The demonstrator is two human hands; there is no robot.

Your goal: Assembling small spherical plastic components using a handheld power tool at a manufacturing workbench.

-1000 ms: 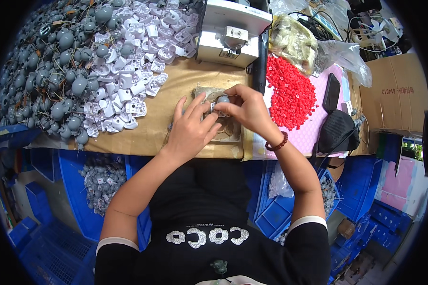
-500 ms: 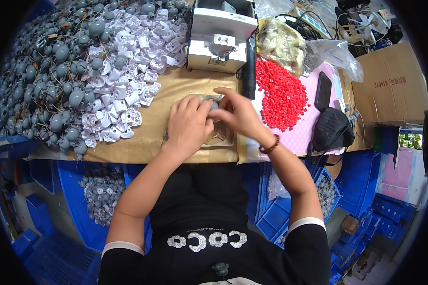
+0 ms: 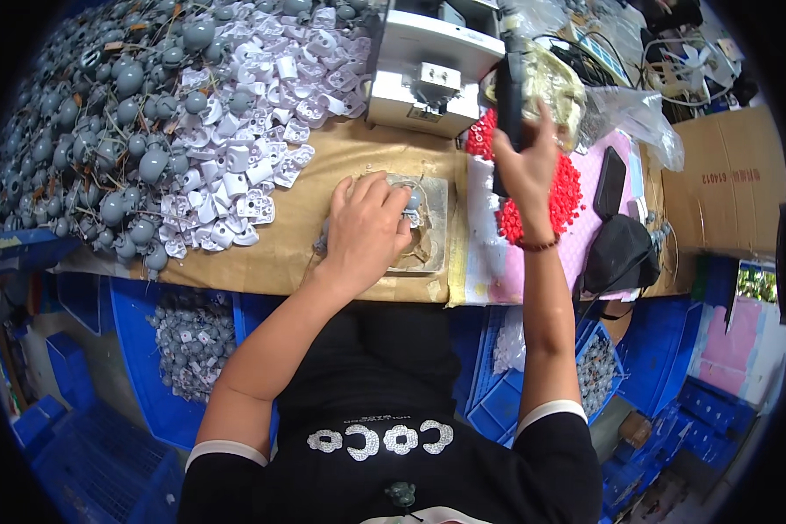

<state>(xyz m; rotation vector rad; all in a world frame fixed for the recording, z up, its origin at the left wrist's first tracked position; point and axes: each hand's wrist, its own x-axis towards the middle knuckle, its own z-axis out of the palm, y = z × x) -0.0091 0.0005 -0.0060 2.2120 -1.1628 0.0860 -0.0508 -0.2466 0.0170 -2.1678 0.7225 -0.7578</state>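
Observation:
My left hand [image 3: 364, 225] rests on a low fixture board [image 3: 437, 236], its fingers curled and pressed on a small grey ball-shaped part [image 3: 412, 200]. A bit of white plastic shows just below that ball; the rest is hidden under my fingers. Farther right, my right hand [image 3: 530, 175] is raised over the red caps, at a long black stick-shaped tool [image 3: 509, 96] that looks like an electric screwdriver. The thumb lies across the tool, which tilts a little; the other fingers are blurred and partly spread. Small red plastic caps [image 3: 564, 194] lie heaped beneath this hand.
Grey ball-shaped parts with wires [image 3: 113, 157] and white plastic shells [image 3: 236, 179] pile up at left. A white machine [image 3: 428, 79] stands behind the fixture. At right are a phone [image 3: 610, 182], a black pouch [image 3: 620, 253] and a cardboard box [image 3: 725, 175]. Blue crates [image 3: 140, 367] sit below the table.
My right hand has left the fixture and reached up and right to the black tool, which has shifted right and tilted. My left hand stays at the grey part. The view has shifted slightly.

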